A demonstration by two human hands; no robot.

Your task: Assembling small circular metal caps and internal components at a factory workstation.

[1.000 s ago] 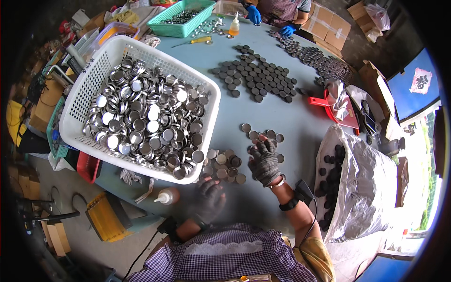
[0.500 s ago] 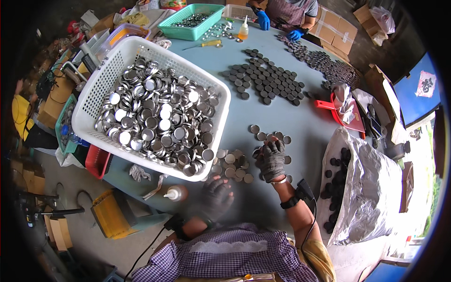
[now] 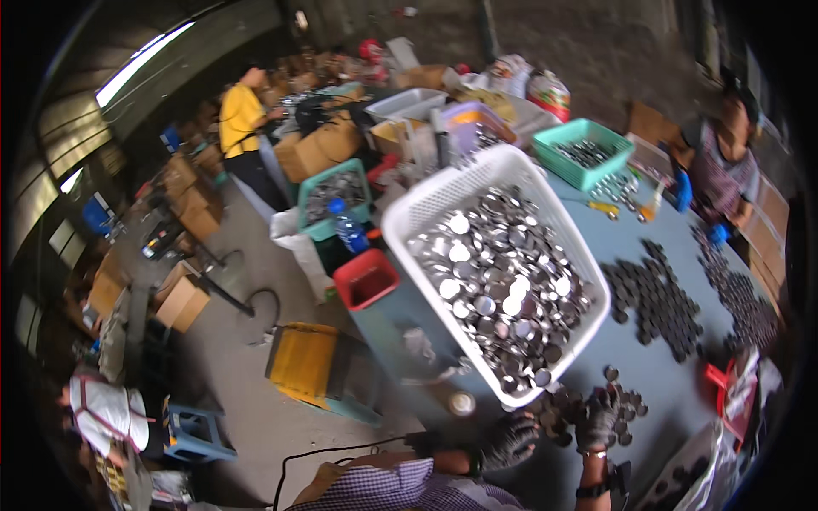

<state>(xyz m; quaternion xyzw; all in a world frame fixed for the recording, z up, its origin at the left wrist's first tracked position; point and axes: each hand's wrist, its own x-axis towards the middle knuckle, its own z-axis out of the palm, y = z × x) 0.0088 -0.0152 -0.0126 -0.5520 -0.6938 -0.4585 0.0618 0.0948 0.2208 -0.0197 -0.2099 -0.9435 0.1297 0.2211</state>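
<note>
My left hand (image 3: 509, 440), in a grey fingerless glove, is open near the table's front edge, its loosely bent fingers apart. Beside its fingertips lie several flat round metal caps (image 3: 558, 415). My right hand (image 3: 599, 420), gloved alike, reaches over small round discs or caps (image 3: 629, 405). Its fingers are bent together and point away from me; blur hides what is between them. Beyond both hands stands a large white basket (image 3: 588, 255), heaped with shiny round metal caps (image 3: 511, 294). Farther right, dark round pieces (image 3: 656, 298) lie spread on the table.
A red bin (image 3: 366, 279) and a whitish bottle (image 3: 461, 404) are left of the basket. A green basket (image 3: 584, 153) and a yellow-handled tool (image 3: 603, 207) lie beyond. One person (image 3: 724, 175) sits across the table; another in yellow (image 3: 242, 119) stands far left. A red dustpan (image 3: 720, 387) is at right.
The view has swung left, so the basket and table appear farther right. More floor and other people show. My left hand has become clearer; my right hand remains among the caps.
</note>
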